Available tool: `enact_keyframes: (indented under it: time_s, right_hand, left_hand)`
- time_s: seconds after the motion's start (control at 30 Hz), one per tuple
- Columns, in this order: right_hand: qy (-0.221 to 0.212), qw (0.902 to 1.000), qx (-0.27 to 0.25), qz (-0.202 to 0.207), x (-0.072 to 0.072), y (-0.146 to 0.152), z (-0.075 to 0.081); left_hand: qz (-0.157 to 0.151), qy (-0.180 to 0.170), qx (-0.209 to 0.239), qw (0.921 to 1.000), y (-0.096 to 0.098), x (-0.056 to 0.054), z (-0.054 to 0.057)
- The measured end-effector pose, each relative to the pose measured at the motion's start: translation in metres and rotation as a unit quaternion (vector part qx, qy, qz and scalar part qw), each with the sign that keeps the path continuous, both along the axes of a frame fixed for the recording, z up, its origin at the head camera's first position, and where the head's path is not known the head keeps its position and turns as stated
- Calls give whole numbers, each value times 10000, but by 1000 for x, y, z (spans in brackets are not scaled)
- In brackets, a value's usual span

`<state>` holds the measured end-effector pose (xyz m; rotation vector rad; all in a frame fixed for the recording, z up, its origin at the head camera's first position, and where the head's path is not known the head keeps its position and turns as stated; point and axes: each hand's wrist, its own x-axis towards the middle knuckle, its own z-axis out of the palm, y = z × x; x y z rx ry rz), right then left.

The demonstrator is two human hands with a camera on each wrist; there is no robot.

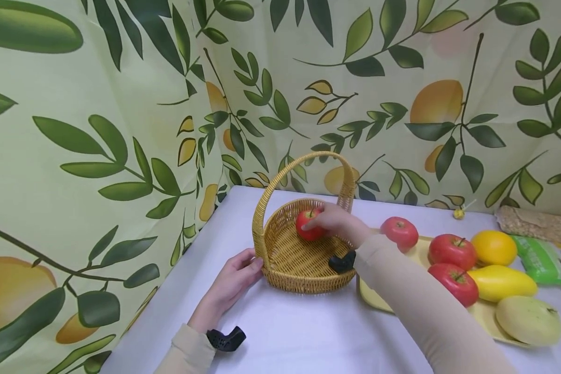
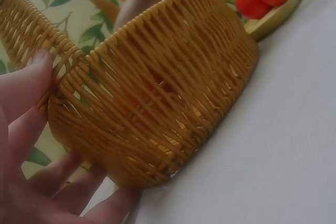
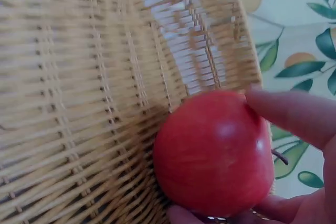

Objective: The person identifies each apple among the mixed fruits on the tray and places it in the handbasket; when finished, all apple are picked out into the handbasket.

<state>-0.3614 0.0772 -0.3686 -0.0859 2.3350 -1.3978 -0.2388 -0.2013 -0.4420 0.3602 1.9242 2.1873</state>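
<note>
A wicker basket (image 1: 308,283) with a tall arched handle stands on the white-covered table. Inside it, my right hand (image 1: 338,223) grips a red apple (image 1: 307,226) near the back wall. In the right wrist view, the thumb and fingers lie around the apple (image 3: 212,153), whose stem points right. At the basket's left side, my left hand (image 1: 236,278) holds the wall near the handle's base. The left wrist view shows the thumb at the handle's foot and the other fingers spread along the outside of the weave (image 2: 152,87).
Right of the basket, a yellow tray (image 1: 371,296) bears several red apples (image 1: 452,251), an orange (image 1: 494,248), a yellow mango (image 1: 504,283) and a pale green melon (image 1: 528,320). Beyond lie a green packet (image 1: 544,259) and a brown bundle (image 1: 537,226). A leaf-printed curtain (image 1: 280,104) hangs behind.
</note>
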Motion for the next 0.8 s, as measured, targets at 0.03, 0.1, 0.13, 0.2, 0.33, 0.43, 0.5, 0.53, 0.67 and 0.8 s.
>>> enact_keyframes:
  time_s: [0.03,0.1,0.13,0.2,0.33,0.43,0.5,0.53,0.67,0.8]
  right_hand:
    - [0,10000,-1,10,0,0,1]
    - [-12,10000,-49,31,2,2,3]
    - [-7,10000,-67,47,2,2,4]
    - [47,9999,-46,104,5,4,6]
    - [56,9999,40,101,9,9,10]
    - [86,9998,130,143,13,13,14]
    - [193,9992,301,192,17,17,18]
    - [274,9985,408,226,20,20,20]
    - [602,9944,796,352,31,30,28]
    - [759,9923,864,464,43,38,35]
  left_hand:
    - [-5,9,1,10000,0,0,0]
    - [4,7,16,10000,1,0,1]
    - [8,-2,21,10000,1,0,1]
    - [23,-29,46,10000,1,0,2]
    - [34,-79,46,10000,2,0,2]
    - [17,-82,38,10000,2,0,1]
    - [8,-69,51,10000,2,1,1]
    - [4,-60,67,10000,2,1,1]
    - [20,-54,131,9999,3,1,0]
    - [23,-72,101,9999,2,0,2]
